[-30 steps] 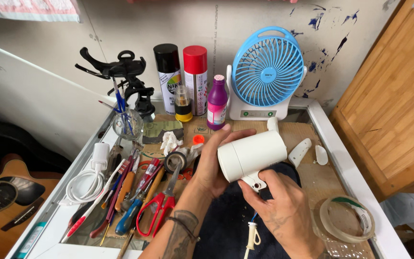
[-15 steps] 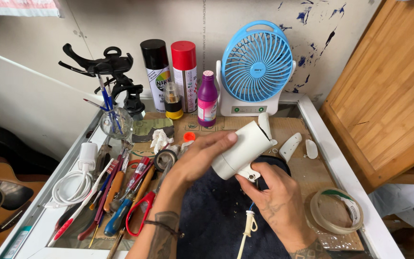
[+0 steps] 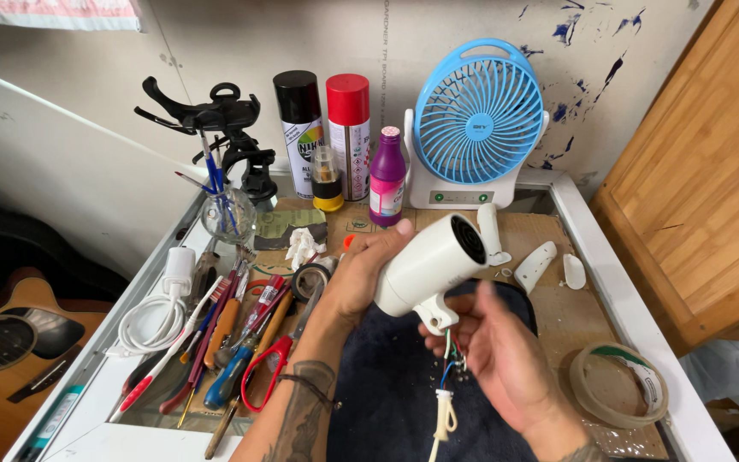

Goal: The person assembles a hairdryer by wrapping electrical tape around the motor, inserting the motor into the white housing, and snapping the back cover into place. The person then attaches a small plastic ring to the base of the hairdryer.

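Centrally, a white hair dryer body (image 3: 432,261) is held above a dark cloth (image 3: 387,393) spread on the workbench (image 3: 635,325).

- Left hand (image 3: 361,278): wrapped around the rear of the hair dryer body, thumb lying along the top; the other fingers are hidden behind the casing, so their spread cannot be told.
- Right hand (image 3: 506,359): placed under the hair dryer body, palm up, fingers loosely curled and slightly spread about the coloured wires (image 3: 450,359) that hang from the stub of the casing. Whether a wire is actually pinched cannot be made out.
- Cord end (image 3: 444,419): white, hanging below the wires; its lower part is cut off by the frame edge.
- White casing pieces (image 3: 534,265): laid just right of the hair dryer body; one narrow piece stands directly behind its open mouth and is partly covered.
- Blue fan (image 3: 479,120): set behind the hair dryer body, against the wall.
- Purple bottle (image 3: 387,175), red-capped spray can (image 3: 349,133), black-capped spray can (image 3: 299,128): lined up left of the fan.
- Heap of hand tools (image 3: 233,342): left of the hair dryer body, with red-handled scissors (image 3: 267,368); single items are overlapped and hard to separate.
- White charger with cable (image 3: 160,304): at the far left of the heap.
- Tape roll (image 3: 617,385): lower right of the hair dryer body, near the bench edge.
- Guitar (image 3: 2,342): far left, only partly in frame.
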